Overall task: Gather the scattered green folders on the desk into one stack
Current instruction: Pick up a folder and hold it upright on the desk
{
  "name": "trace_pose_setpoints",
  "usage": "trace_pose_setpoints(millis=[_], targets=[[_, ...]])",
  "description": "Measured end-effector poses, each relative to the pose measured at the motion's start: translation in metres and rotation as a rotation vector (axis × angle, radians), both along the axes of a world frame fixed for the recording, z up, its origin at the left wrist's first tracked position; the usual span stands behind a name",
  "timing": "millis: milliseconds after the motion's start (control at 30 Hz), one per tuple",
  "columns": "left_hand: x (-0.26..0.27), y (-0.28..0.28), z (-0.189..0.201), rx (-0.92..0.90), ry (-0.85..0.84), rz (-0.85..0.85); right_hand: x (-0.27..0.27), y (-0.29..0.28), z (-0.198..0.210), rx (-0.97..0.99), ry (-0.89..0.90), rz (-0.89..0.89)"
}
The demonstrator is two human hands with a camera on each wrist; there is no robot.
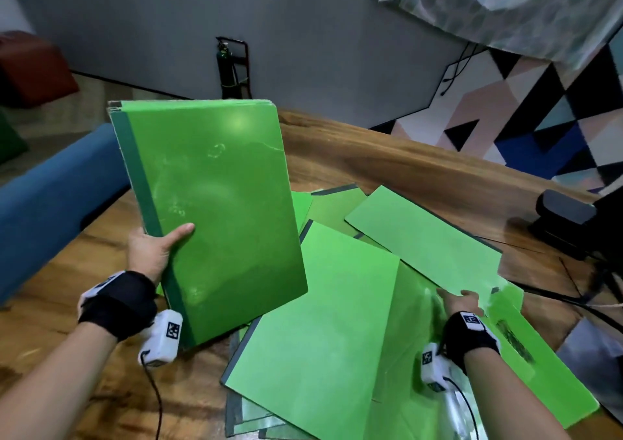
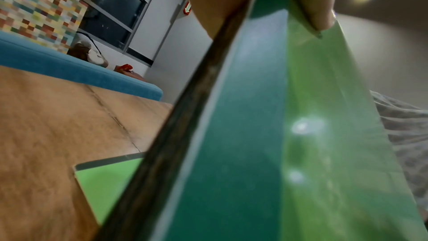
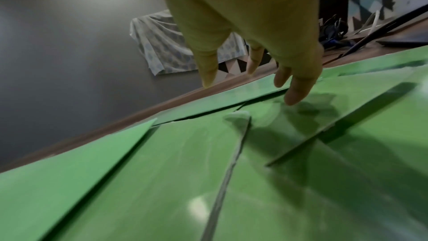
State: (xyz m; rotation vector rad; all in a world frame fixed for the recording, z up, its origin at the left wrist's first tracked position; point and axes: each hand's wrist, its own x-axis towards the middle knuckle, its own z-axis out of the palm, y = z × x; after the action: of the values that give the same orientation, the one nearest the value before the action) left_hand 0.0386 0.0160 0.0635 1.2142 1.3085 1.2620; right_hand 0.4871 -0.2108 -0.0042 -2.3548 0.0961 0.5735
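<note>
Stack (image 1: 215, 210) is clamped upright at its spine by the left grip (image 1: 151, 250), freeing the right grip (image 1: 462, 301), fingers apart, for loose folders (image 1: 323, 321) on the counter (image 1: 387, 163).

Your left hand (image 1: 151, 254) shows only its thumb on the front of the held stack of folders (image 1: 215, 217); the other fingers lie hidden behind it, and in the left wrist view the hand is cut off by the top edge. The fingertips of your right hand (image 1: 460, 301) are blurred against the scattered folders (image 1: 323, 321), so you cannot tell whether they touch. Those folders overlap, their number is unclear, and the bottom edge crops them.
</note>
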Motion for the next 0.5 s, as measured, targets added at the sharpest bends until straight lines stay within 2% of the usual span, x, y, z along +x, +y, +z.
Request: trace_pose_setpoints(millis=[233, 433, 500], targets=[[0.012, 0.004, 0.004, -0.013, -0.004, -0.038, 0.038, 0.003, -0.011, -0.149, 0.018, -0.087], [0.017, 0.005, 0.005, 0.019, 0.009, -0.013, 0.046, 0.003, -0.022, 0.012, 0.213, -0.066], [0.017, 0.005, 0.003, 0.021, 0.007, -0.014, 0.049, 0.005, -0.019, 0.052, 0.163, -0.138]])
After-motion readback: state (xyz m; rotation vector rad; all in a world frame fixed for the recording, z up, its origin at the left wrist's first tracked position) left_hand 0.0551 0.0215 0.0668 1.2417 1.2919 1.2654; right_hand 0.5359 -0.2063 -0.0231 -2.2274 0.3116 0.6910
